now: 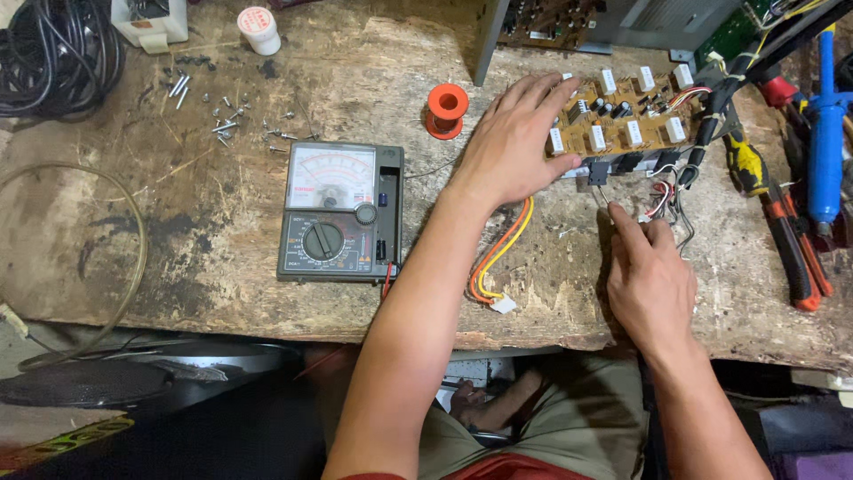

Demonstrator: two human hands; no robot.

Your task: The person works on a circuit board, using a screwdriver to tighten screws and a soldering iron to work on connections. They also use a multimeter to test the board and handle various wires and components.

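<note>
My left hand (514, 142) rests on the left end of a brown circuit board (633, 120), thumb under its front edge and fingers spread on top. White blocks and small capacitors cover the board. My right hand (647, 276) is closed around a thin metal probe (603, 196) whose tip points up at a black part on the board's front edge. An analog multimeter (339, 213) with a dial lies to the left of my left forearm. Orange and yellow wires (499, 258) with a white plug run under that forearm.
A worn wooden workbench (195, 222) holds an orange solder spool (446, 109), scattered screws (222, 111), a white roll of tape (259, 27), coiled black cable (53, 53), pliers with orange handles (791, 240), and a blue tool (826, 133) at right.
</note>
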